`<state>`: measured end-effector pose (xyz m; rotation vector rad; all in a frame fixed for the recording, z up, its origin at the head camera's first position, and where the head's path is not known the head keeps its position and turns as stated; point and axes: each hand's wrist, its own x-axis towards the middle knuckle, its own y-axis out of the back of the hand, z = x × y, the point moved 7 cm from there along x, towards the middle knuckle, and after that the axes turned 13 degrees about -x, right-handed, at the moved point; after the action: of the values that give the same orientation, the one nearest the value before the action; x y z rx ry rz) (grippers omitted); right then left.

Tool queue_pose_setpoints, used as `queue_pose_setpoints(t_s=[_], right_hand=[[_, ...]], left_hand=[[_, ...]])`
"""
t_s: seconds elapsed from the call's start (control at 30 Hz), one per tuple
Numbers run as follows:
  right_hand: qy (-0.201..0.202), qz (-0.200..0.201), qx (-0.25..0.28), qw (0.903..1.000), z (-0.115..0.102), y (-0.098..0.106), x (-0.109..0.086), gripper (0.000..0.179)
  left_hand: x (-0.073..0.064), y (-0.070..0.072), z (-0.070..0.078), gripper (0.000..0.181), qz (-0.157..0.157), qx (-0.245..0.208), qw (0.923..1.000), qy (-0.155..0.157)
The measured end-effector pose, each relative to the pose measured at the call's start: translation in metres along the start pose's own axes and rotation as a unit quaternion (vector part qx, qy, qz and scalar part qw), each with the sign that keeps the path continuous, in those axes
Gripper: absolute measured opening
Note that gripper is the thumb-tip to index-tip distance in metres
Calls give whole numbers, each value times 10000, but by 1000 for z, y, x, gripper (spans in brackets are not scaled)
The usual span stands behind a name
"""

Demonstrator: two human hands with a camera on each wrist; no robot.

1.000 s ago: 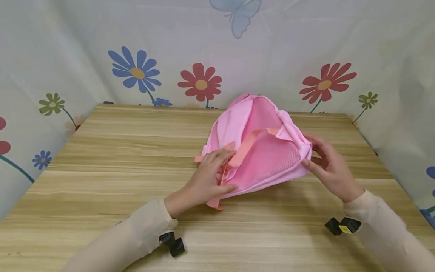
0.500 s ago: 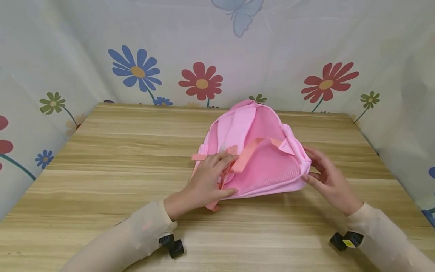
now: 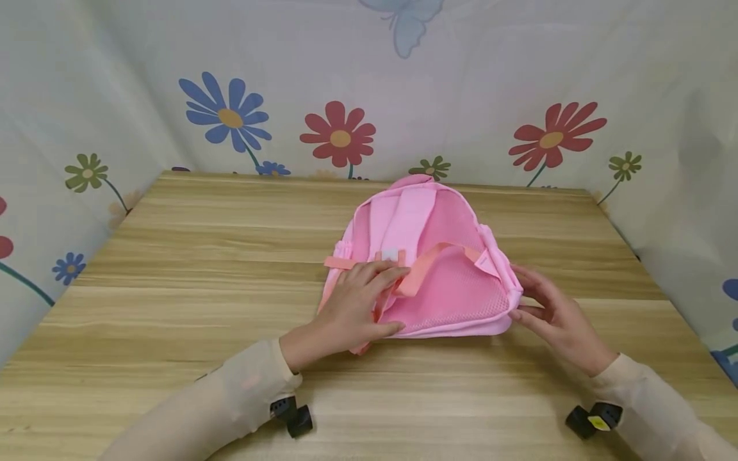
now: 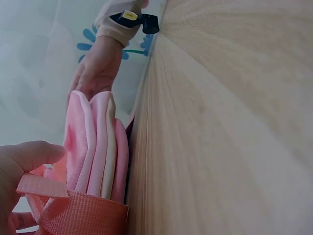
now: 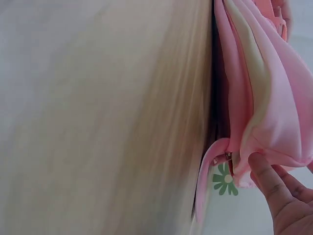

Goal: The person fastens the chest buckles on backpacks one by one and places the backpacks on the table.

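Head view: our left hand [image 3: 346,306] and right hand [image 3: 552,322] grip the backpack [image 3: 455,291], top toward bench [image 3: 190,275] far edge; likely positioning, next wants squaring up.

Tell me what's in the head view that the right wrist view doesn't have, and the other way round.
Only head: a pale blue printed butterfly and red printed flowers. Only right wrist: a cream fabric band along the side of the pink fabric backpack. Both: that backpack, the wood-grain table, the right hand and the left hand, mostly cut off in the wrist view.
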<state>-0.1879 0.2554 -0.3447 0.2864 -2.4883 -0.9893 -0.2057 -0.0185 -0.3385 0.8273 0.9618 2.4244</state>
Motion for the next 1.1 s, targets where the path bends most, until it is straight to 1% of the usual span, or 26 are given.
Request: queue_pose_setpoints(t_s=[0.13, 0.23, 0.4, 0.53, 0.63, 0.73, 0.83, 0.93, 1.1], right_hand=[[79, -24, -233, 9997, 2, 1, -1, 66], [63, -110, -559, 9984, 4, 1, -2, 66], [-97, -420, -1067, 9934, 6, 3, -2, 66], [9, -610, -1399, 9883, 4, 9, 1, 63], [37, -659, -1594, 9850, 3, 14, 4, 57], [-49, -605, -1697, 9836, 3, 18, 8, 54], [-112, -435, -1798, 9827, 0, 22, 12, 51], [-185, -238, -1890, 9815, -5, 24, 18, 48], [-146, 68, -1803, 9835, -15, 26, 28, 46]], left_hand=[[0, -1, 1, 77, -34, 71, 10000, -31], [1, -1, 2, 76, -89, 136, 9999, -25], [2, -1, 4, 74, -216, 153, 9996, -32], [3, -1, 6, 72, -348, 153, 9993, -30], [3, 0, 7, 71, -429, 99, 9990, -19], [3, 0, 8, 71, -460, -3, 9989, -15], [3, 2, 8, 69, -461, -127, 9989, 12], [4, 5, 8, 66, -404, -198, 9990, 1], [5, 13, 10, 61, -229, -242, 9994, -103]])
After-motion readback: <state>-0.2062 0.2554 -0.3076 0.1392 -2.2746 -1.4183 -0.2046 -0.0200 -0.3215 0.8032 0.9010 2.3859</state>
